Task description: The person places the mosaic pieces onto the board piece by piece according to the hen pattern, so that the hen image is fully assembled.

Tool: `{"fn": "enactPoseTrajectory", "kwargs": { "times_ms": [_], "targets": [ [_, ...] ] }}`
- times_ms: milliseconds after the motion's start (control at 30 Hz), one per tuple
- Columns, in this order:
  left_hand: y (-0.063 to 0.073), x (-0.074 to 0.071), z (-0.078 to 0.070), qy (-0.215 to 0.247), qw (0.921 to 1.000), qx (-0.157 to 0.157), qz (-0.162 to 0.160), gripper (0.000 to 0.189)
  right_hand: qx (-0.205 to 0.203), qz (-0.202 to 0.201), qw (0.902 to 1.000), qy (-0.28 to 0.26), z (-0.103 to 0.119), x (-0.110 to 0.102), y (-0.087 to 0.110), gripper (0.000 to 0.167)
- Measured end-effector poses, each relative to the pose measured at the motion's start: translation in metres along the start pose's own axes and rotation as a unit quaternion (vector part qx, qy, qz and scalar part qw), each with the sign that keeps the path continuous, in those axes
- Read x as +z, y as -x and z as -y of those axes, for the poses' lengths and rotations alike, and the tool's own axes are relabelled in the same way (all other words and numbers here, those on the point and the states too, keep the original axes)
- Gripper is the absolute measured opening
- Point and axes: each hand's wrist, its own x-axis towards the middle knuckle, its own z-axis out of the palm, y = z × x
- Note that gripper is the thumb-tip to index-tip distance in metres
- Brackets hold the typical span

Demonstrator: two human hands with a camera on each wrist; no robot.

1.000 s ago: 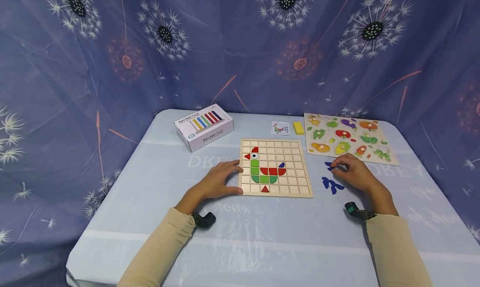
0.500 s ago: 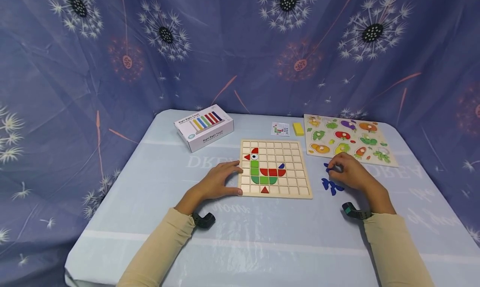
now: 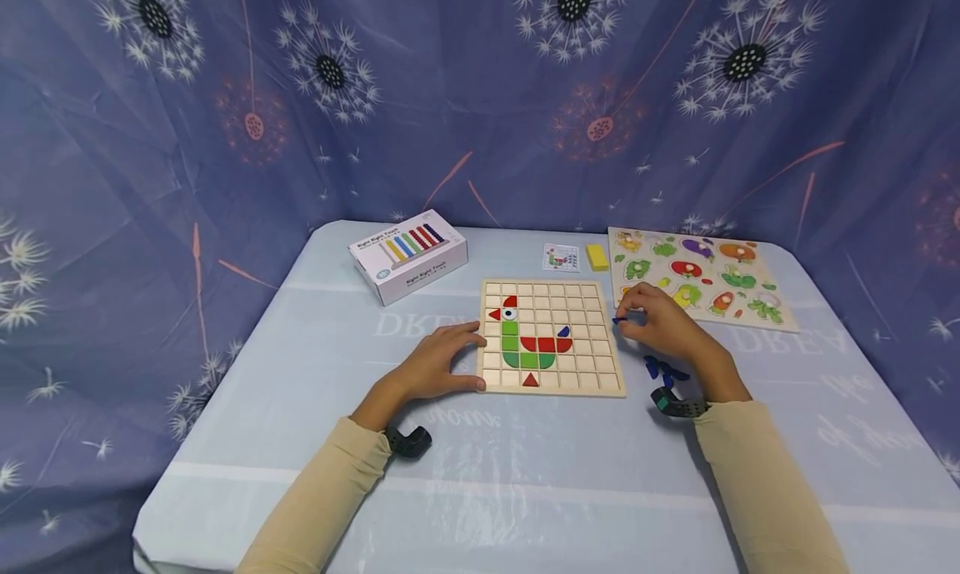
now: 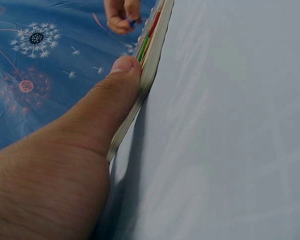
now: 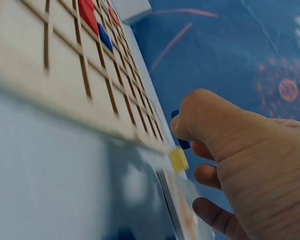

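Note:
A square wooden grid board (image 3: pixel 588 382) lies on the table, with red, green and blue pieces forming a bird with a round eye tile (image 3: pixel 509 313). My left hand (image 3: pixel 435 361) rests at the board's left side, thumb against the near corner and fingertips at the edge; its thumb (image 4: pixel 115 90) shows along the rim in the left wrist view. Just off the board's right edge, my right hand (image 3: pixel 663 320) pinches a small blue piece (image 5: pixel 184 144) between thumb and forefinger. Several loose blue pieces (image 3: pixel 663 369) lie on the table below that hand.
Behind the grid board are a small picture card (image 3: pixel 561 257) and a yellow block (image 3: pixel 597 257). A vegetable puzzle board (image 3: pixel 705 276) lies at the back right, partly behind my right hand. A white toy box (image 3: pixel 408 256) stands at the back left.
My right hand has picked up a blue piece from the loose ones and carried it left toward the grid board. My left hand has stayed at the board's edge.

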Motion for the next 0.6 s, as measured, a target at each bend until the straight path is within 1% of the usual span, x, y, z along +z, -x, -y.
{"fn": "enactPoseTrajectory", "kwargs": {
  "times_ms": [167,300,467,600],
  "targets": [
    [0.0,0.001,0.0,-0.002,1.0,-0.003,0.001,0.07,-0.016,0.035,0.9991,-0.019,0.007,0.015,-0.025,0.013],
    [0.0,0.0,0.001,-0.002,1.0,-0.005,0.002,0.071,-0.031,0.068,0.997,-0.02,0.007,0.025,-0.041,0.011],
    [0.001,0.001,-0.001,0.002,1.0,-0.007,0.007,0.071,-0.04,0.089,0.9949,-0.024,0.005,0.033,-0.05,0.014],
    [0.001,-0.001,0.0,-0.002,1.0,-0.008,0.004,0.071,-0.03,0.097,0.9938,-0.044,0.003,0.034,-0.052,0.015]
  ]
}}
